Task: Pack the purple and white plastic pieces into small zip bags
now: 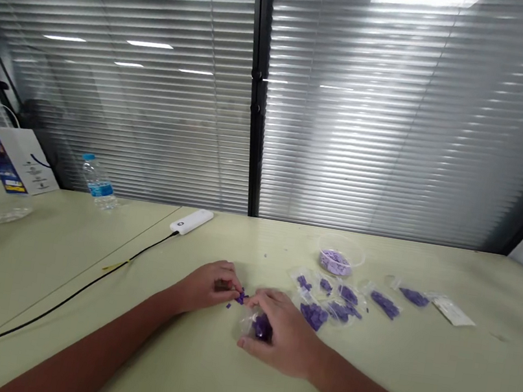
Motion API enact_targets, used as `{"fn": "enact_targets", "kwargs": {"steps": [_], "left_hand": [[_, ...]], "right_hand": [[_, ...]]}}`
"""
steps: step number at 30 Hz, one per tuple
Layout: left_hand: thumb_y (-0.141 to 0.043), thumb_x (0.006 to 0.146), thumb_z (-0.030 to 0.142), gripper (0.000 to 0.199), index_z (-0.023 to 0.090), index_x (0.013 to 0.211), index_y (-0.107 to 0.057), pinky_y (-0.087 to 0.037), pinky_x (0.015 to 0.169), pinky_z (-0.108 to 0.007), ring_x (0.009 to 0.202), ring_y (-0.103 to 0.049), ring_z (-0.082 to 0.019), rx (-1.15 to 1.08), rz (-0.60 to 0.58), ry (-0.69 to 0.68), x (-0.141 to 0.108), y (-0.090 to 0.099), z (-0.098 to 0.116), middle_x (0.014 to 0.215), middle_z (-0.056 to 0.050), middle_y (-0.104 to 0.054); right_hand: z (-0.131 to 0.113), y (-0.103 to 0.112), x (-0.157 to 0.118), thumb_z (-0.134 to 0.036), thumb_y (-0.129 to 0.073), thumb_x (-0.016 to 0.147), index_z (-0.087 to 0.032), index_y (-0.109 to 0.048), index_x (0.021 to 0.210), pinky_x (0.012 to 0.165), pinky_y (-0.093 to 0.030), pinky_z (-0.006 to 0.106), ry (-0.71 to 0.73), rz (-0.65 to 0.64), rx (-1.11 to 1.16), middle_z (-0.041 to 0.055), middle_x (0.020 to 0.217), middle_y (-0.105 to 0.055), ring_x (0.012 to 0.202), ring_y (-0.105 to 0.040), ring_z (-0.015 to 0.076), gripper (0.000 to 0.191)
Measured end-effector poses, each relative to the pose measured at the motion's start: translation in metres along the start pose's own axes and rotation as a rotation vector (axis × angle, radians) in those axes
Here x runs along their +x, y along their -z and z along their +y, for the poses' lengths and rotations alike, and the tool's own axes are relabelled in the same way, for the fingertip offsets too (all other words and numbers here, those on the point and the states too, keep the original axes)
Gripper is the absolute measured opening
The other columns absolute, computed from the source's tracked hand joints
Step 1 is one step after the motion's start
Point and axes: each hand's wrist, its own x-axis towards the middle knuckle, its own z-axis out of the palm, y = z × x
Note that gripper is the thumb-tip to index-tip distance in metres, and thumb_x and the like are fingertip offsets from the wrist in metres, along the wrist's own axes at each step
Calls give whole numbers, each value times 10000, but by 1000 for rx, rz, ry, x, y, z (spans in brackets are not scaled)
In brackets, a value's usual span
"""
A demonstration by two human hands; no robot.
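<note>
Head view: the left hand (206,286) pinches small purple pieces (240,298) between its fingertips, in the narrow gap between both hands; the right hand (283,333), fingers curled, grips a clear plastic bag (248,325) holding more purple pieces.

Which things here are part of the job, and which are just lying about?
Job: left hand, purple pieces, right hand, clear bag, other small bags, lilac-filled round tub.

Lying about: white power bank, black cable, water bottle, paper bag.
</note>
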Motion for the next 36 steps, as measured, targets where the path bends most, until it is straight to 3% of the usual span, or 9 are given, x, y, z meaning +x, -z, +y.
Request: {"fn": "enact_targets", "kwargs": {"steps": [3,6,10,14,20,27,36], "left_hand": [[-610,964,348,197,226,1024,-752,-452,730,-223,873,-596,-152,-82,-57,37,-2,4,3,934,-40,-640],[-686,900,343,299,240,1179,-707,-450,700,-216,838,-574,-146,-199,-136,92,-5,12,6,966,-30,-598],[-738,860,376,353,264,1194,-726,-446,699,-215,817,-569,-134,-227,-191,116,-5,14,4,1023,-35,-574],[-715,887,457,279,256,1064,-795,-415,634,-202,728,-569,-110,-194,-131,86,-2,4,-4,905,-31,-586],[-677,911,463,311,240,1119,-738,-415,625,-206,685,-566,-115,-44,-26,96,-4,4,2,807,-3,-606],[-755,827,528,338,278,1054,-778,-421,636,-210,723,-619,-117,156,-51,51,-4,9,17,939,-3,-669],[-634,959,386,176,305,978,-788,-424,693,-225,829,-669,-129,278,-49,-38,-2,2,24,927,11,-714]], "right_hand": [[1,0,0,-406,-780,809,-270,-595,1221,1025,-429,375,-18,21,-2,49,1231,-621,1198,-533,250,471],[3,-1,0,-393,-761,822,-264,-601,1197,1008,-435,383,-72,54,-25,50,1204,-633,1174,-542,252,428],[2,-1,0,-438,-765,818,-276,-597,1260,1067,-406,417,-44,-29,-46,70,1301,-604,1282,-492,284,500],[2,1,-1,-459,-754,832,-276,-587,1288,1113,-365,436,-31,-58,-45,82,1364,-572,1364,-434,296,518],[3,-2,2,-369,-760,830,-248,-585,1158,981,-419,399,-58,88,-55,41,1133,-634,1106,-546,251,391],[5,-4,3,-349,-755,835,-237,-567,1107,931,-415,387,-75,141,-79,37,1074,-616,1050,-532,241,350],[4,-3,5,-336,-758,830,-230,-569,1062,912,-421,371,-87,164,-63,35,1026,-617,1025,-542,233,318]]}}
